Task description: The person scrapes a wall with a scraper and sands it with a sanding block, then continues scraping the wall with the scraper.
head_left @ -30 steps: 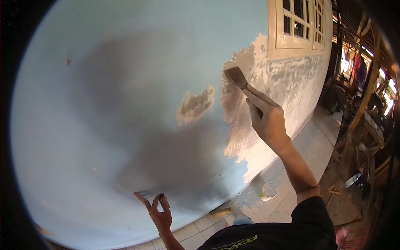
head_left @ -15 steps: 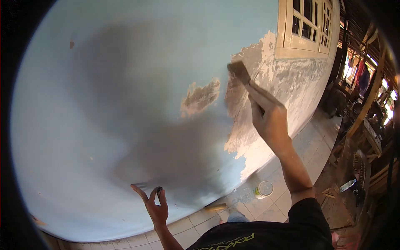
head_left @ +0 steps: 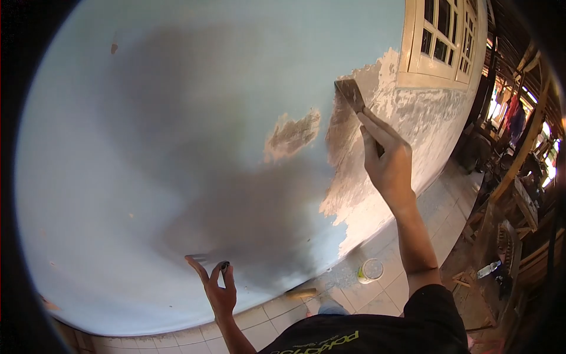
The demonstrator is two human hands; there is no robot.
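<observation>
Right hand (head_left: 394, 162): closed round putty knife (head_left: 350, 94) | likely light, stiff; best gripped by handle | Left hand (head_left: 221, 298): fingers partly spread, hold unclear

"How's our right arm (head_left: 417, 236)?"
"We've got it raised, slightly bent at the elbow, our right hand (head_left: 390, 168) closed in a grip."
"And our left hand (head_left: 221, 298)?"
"We're holding it lower, digits upward and partly spread."

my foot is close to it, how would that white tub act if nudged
The white tub stands upright, so it would probably slide on the flat tiles rather than roll. It looks like stiff plastic, probably light unless full.
</observation>
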